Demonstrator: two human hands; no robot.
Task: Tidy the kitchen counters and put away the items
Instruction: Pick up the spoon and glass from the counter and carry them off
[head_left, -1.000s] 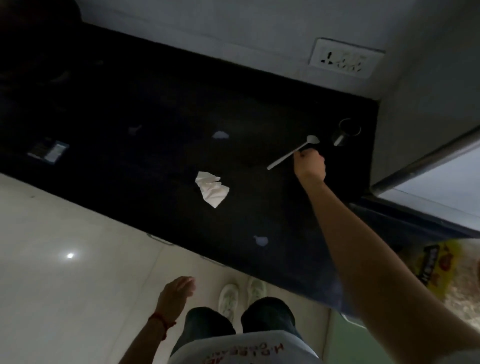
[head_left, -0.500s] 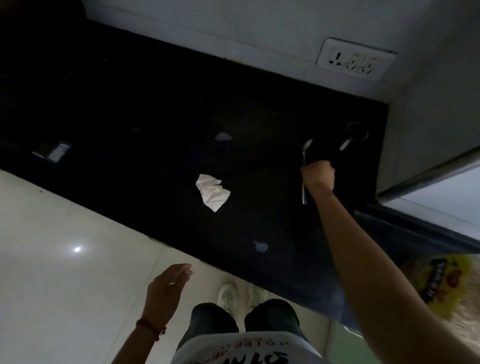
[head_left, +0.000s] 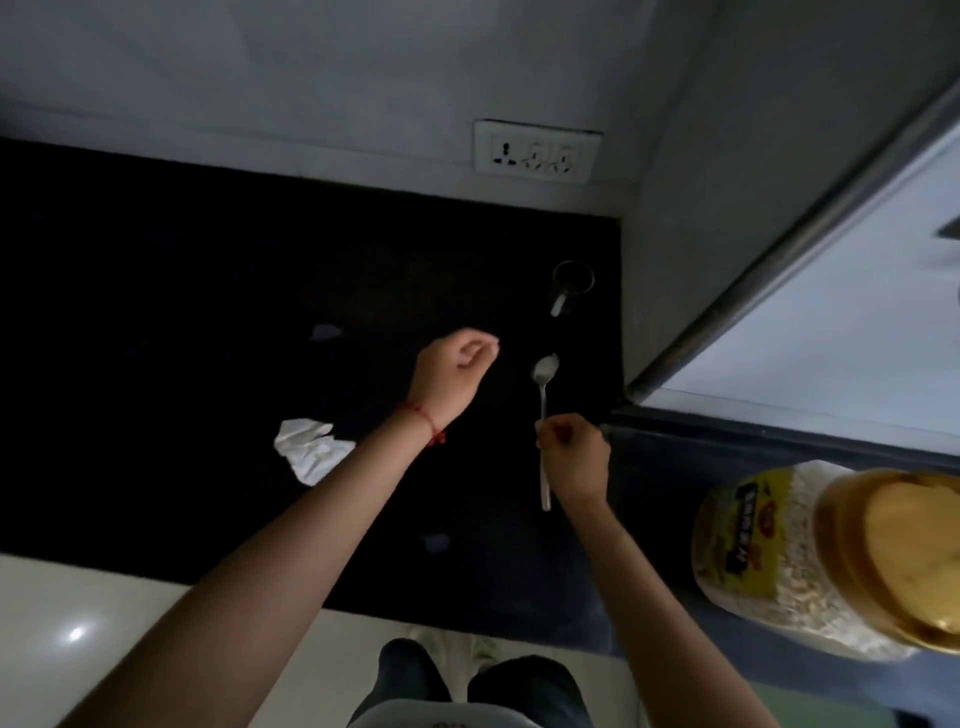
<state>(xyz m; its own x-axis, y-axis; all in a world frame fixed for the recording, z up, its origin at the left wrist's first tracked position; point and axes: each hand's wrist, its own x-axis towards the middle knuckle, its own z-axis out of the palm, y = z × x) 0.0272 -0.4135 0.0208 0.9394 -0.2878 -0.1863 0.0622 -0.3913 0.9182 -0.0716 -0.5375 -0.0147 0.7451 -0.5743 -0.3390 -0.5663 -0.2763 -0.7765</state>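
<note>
A metal spoon (head_left: 544, 400) points away from me over the black counter (head_left: 182, 312), bowl end far. My right hand (head_left: 574, 457) grips its handle near the middle. My left hand (head_left: 457, 374) hovers over the counter just left of the spoon's bowl, fingers loosely curled and holding nothing. A small dark cup with a handle (head_left: 571, 283) stands near the counter's back right corner. A crumpled white tissue (head_left: 311, 449) lies left of my left forearm.
A jar of oats with a golden lid (head_left: 810, 556) stands at the right on a lower dark surface. A wall socket (head_left: 537, 153) sits above the counter. Small pale scraps (head_left: 324, 331) lie on the counter. A grey-framed panel (head_left: 779, 260) rises at the right.
My left hand has risen from beside my leg to over the counter near the spoon's bowl. My right hand still holds the spoon, now drawn nearer to me.
</note>
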